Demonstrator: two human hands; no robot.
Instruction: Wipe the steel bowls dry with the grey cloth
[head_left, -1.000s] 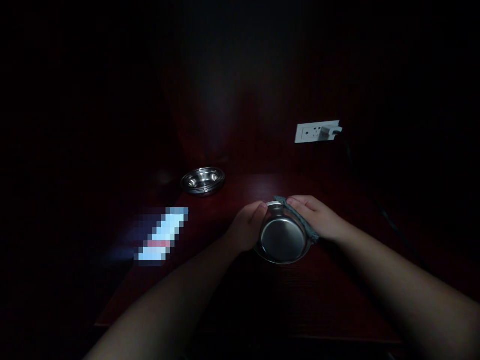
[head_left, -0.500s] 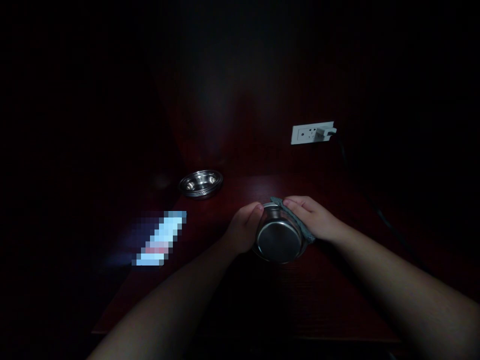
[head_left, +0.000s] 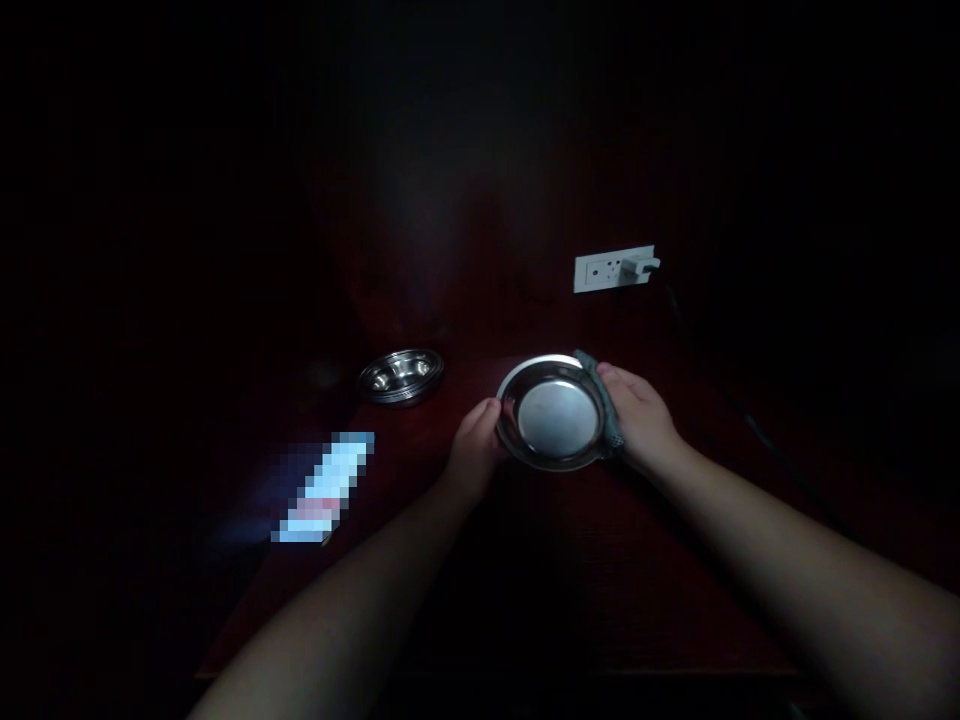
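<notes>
A small round steel dish (head_left: 553,414) is held between both hands above a dark red wooden table (head_left: 675,560), its shiny inside tilted toward me. My left hand (head_left: 474,450) pinches the dish's left rim with closed fingers. My right hand (head_left: 637,415) grips the right rim, and a grey cloth (head_left: 606,400) is pressed between its fingers and the dish.
A stack of similar steel dishes (head_left: 400,376) rests on the table at the left. A lit, blurred screen (head_left: 324,490) lies near the left edge. A white wall socket (head_left: 611,269) with a plug and dark cable sits behind. The surroundings are very dark.
Both hands have lifted the dish up and away from me and turned it so its inside faces me more fully.
</notes>
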